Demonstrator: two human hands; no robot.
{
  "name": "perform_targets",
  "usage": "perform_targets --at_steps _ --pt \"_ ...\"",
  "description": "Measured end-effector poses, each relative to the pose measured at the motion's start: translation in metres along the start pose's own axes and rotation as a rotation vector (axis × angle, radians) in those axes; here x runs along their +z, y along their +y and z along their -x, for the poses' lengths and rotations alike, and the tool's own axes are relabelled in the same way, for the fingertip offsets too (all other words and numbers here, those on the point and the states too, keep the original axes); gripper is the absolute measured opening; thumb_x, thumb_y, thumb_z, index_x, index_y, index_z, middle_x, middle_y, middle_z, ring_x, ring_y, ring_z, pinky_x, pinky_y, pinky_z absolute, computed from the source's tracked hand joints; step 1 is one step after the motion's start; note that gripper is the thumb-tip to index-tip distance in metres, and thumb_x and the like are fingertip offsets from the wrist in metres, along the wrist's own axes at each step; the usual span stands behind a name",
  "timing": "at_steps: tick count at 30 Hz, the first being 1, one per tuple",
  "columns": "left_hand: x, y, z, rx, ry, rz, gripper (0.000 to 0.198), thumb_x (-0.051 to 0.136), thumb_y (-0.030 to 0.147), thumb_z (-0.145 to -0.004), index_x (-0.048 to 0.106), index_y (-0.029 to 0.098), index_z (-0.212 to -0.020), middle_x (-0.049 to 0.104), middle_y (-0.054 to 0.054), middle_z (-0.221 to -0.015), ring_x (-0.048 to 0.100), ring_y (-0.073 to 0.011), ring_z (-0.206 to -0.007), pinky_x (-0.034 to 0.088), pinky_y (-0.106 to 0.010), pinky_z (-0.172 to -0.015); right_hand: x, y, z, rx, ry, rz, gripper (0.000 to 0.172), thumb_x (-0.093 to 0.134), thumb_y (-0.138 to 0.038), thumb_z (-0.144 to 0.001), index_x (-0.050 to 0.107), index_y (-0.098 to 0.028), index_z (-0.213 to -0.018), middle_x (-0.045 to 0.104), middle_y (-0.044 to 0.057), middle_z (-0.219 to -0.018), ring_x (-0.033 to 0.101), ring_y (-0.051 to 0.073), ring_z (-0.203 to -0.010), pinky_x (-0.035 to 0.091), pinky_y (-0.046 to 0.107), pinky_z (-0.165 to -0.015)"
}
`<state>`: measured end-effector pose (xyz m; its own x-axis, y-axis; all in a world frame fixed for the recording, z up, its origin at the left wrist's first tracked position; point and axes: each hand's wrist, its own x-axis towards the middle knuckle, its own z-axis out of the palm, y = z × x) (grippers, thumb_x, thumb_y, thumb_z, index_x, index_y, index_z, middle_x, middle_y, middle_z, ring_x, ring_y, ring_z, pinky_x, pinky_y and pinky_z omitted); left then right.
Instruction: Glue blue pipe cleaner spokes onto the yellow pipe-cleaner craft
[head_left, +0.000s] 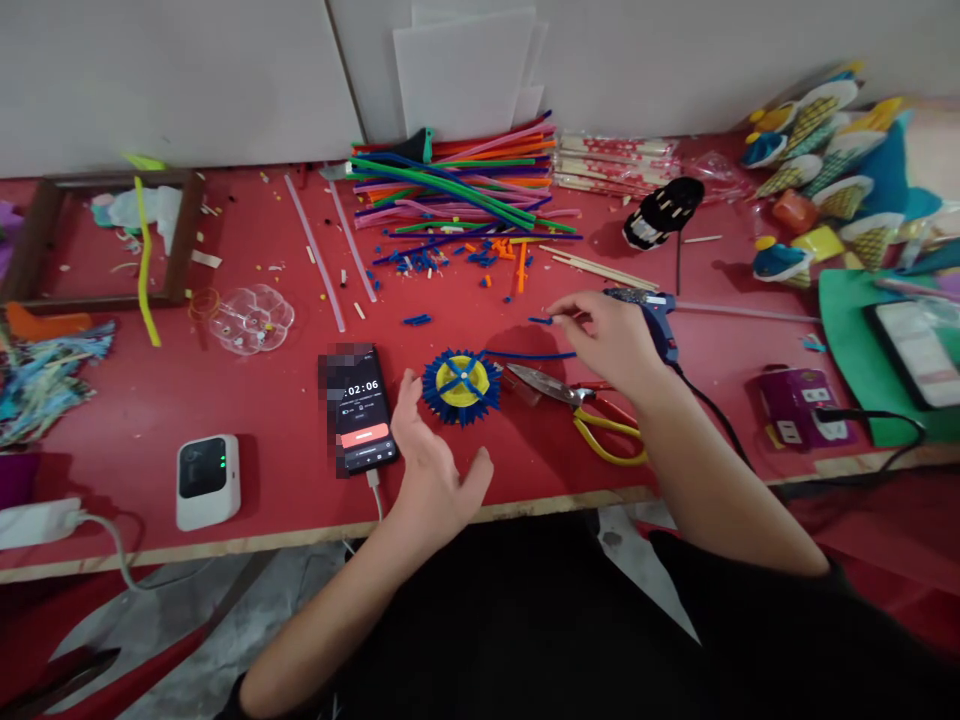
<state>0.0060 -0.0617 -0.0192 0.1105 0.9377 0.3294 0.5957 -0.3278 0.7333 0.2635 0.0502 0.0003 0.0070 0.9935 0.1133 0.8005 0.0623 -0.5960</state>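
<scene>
Right hand (604,335): I see it pinching a short blue piece (539,320)
Left hand (435,445): spread, just beside the blue-fringed wheel (459,384)
Wheel: on the red table (285,510), between my hands
Scissors (551,384): just right of it

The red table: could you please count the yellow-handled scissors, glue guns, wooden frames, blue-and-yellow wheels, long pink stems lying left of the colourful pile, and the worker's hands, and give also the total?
Yellow-handled scissors: 1
Glue gun: 1
Wooden frame: 1
Blue-and-yellow wheel: 1
Long pink stems: 2
Hands, left hand and right hand: 2
Total: 8
</scene>
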Motion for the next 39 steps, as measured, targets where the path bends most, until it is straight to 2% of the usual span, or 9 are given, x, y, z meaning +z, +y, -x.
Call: perform_targets --at_steps 2,4,7,11,16,22,30,34,39 --pt "-0.012 0.009 -0.001 0.018 0.100 -0.033 0.091 0.068 0.018 -0.082 0.021 0.020 -0.160 0.029 -0.025 -0.164 0.036 -0.0431 -0.155 0.049 -0.062 -0.112 -0.006 -0.011 0.012 0.020 0.094 -0.184 0.015 0.060 -0.023 -0.092 0.074 -0.022 -0.096 0.080 0.007 -0.097 0.075 0.023 -0.088 0.061 0.038 -0.080" --pt "-0.024 0.019 -0.004 0.041 0.145 0.045 0.072 0.067 0.015 -0.086 0.038 0.023 -0.152 0.049 -0.019 -0.151 0.056 -0.0337 -0.136 0.059 -0.044 -0.092 -0.009 -0.029 0.027 0.036 0.145 -0.374 0.009 0.066 -0.028 -0.091 0.073 -0.024 -0.095 0.078 0.004 -0.088 0.074 0.020 -0.080 0.061 0.036 -0.076" --pt "-0.036 0.033 -0.010 0.021 -0.022 0.182 0.040 0.060 0.013 -0.097 0.059 0.024 -0.135 0.068 -0.010 -0.129 0.068 -0.0171 -0.096 0.060 -0.030 -0.076 -0.010 -0.061 0.053 0.029 0.093 -0.642 0.005 0.070 -0.026 -0.091 0.072 -0.025 -0.094 0.075 0.000 -0.079 0.071 0.016 -0.068 0.059 0.030 -0.063" --pt "-0.041 0.043 -0.016 0.000 -0.060 0.222 0.025 0.068 0.022 -0.098 0.068 0.020 -0.123 0.078 -0.005 -0.103 0.066 -0.0114 -0.070 0.059 -0.024 -0.065 -0.011 -0.089 0.080 -0.143 -0.045 -0.731 0.008 0.070 -0.018 -0.091 0.074 -0.025 -0.094 0.079 0.001 -0.087 0.074 0.016 -0.076 0.062 0.029 -0.068" --pt "-0.041 0.046 -0.020 0.086 -0.061 0.152 0.007 0.068 0.016 -0.096 0.074 0.018 -0.095 0.079 -0.002 -0.081 0.070 -0.0118 -0.066 0.058 -0.021 -0.061 -0.006 -0.091 0.093 -0.306 -0.076 -0.723 0.016 0.069 -0.013 -0.091 0.075 -0.027 -0.097 0.080 0.001 -0.089 0.076 0.017 -0.083 0.065 0.034 -0.076" --pt "-0.039 0.044 -0.020 0.098 -0.048 0.097 0.009 0.065 0.018 -0.098 0.073 0.019 -0.094 0.078 -0.002 -0.079 0.069 -0.0133 -0.065 0.057 -0.024 -0.059 0.004 -0.093 0.098 -0.225 0.004 -0.805 0.015 0.072 -0.014 -0.090 0.077 -0.027 -0.095 0.078 0.002 -0.086 0.075 0.017 -0.081 0.065 0.033 -0.074" --pt "-0.038 0.042 -0.018 0.092 -0.015 0.083 0.010 0.064 0.018 -0.097 0.070 0.018 -0.089 0.076 -0.002 -0.077 0.070 -0.0132 -0.066 0.058 -0.023 -0.061 0.020 -0.096 0.094 -0.039 -0.089 -1.047 0.012 0.085 -0.026 -0.084 0.079 -0.027 -0.095 0.076 0.000 -0.081 0.071 0.015 -0.073 0.062 0.029 -0.067" --pt "-0.038 0.041 -0.020 0.066 -0.048 0.074 0.009 0.064 0.018 -0.096 0.069 0.019 -0.089 0.078 -0.004 -0.082 0.071 -0.0142 -0.068 0.059 -0.024 -0.063 0.022 -0.094 0.091 -0.077 -0.034 -0.988 0.004 0.082 -0.024 -0.085 0.079 -0.026 -0.086 0.078 0.002 -0.084 0.074 0.017 -0.081 0.064 0.032 -0.075" --pt "-0.038 0.039 -0.023 0.081 -0.067 0.081 0.010 0.062 0.019 -0.097 0.067 0.019 -0.089 0.077 -0.003 -0.079 0.070 -0.0151 -0.067 0.058 -0.025 -0.063 0.015 -0.093 0.089 -0.179 -0.085 -0.869 0.017 0.078 -0.017 -0.088 0.081 -0.027 -0.102 0.080 0.002 -0.091 0.075 0.015 -0.078 0.064 0.029 -0.072"
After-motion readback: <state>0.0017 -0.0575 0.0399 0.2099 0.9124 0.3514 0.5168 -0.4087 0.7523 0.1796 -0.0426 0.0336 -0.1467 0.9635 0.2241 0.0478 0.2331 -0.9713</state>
